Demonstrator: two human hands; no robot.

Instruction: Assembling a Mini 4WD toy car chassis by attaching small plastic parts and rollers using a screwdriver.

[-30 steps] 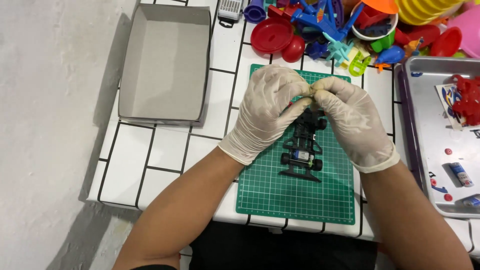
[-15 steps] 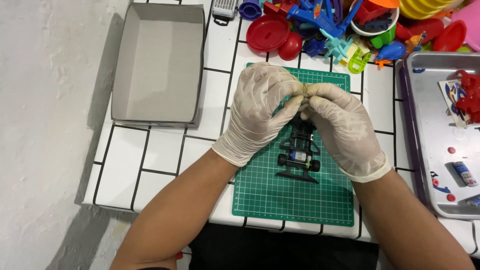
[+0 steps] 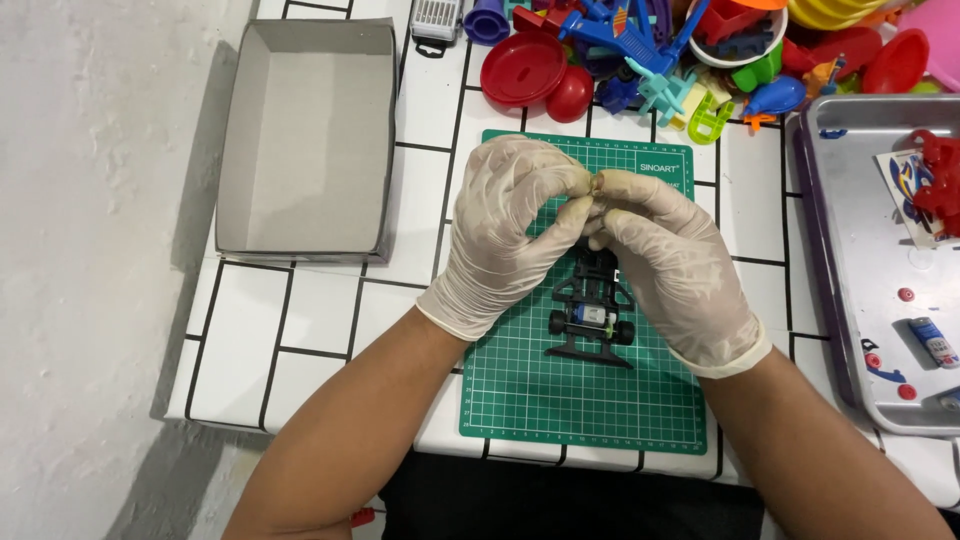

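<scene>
At the far left of the white tiled desk [image 3: 320, 310] lies a shallow grey cardboard tray [image 3: 310, 140], and right of it a green cutting mat [image 3: 580, 400] carries a black toy car chassis [image 3: 592, 315]. Over the chassis's far end the gloved left hand [image 3: 505, 230] and right hand [image 3: 672, 262] meet fingertip to fingertip, both closed in a pinch on something too small to make out. A heap of coloured plastic toys [image 3: 650, 50] fills the far edge, and a metal tray [image 3: 870, 260] lies at the right.
</scene>
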